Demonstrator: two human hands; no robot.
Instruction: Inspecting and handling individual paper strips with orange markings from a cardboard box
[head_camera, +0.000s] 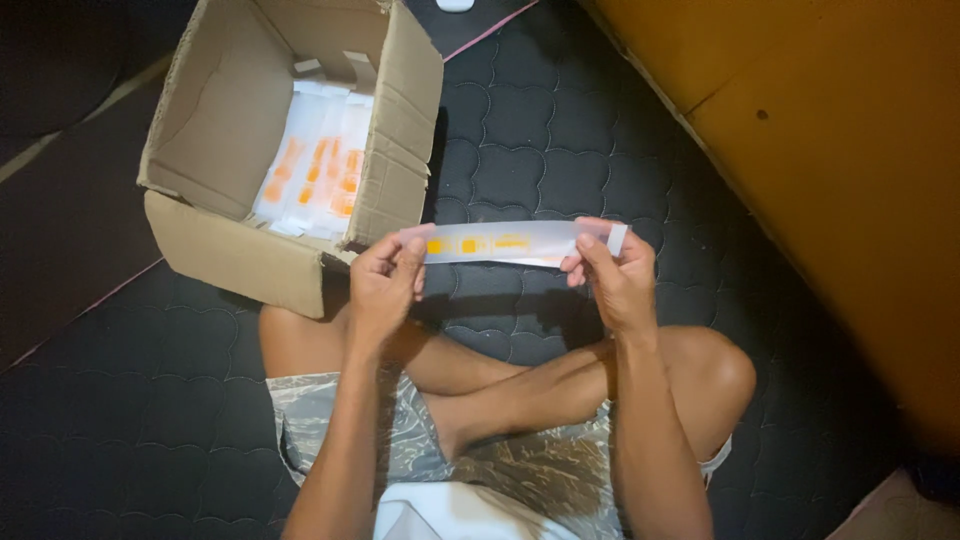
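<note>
Both hands, left hand (385, 280) and right hand (615, 275), grip a clear packet (505, 243)

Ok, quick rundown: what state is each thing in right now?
Strip: held level above the legs, one end in each hand, small flap sticking out at its right end.
Left hand: fingers pinched on the strip's left end.
Right hand: fingers pinched on the right end.
Box: open, flaps spread, on the floor.
Packets: stacked inside the box.
</note>
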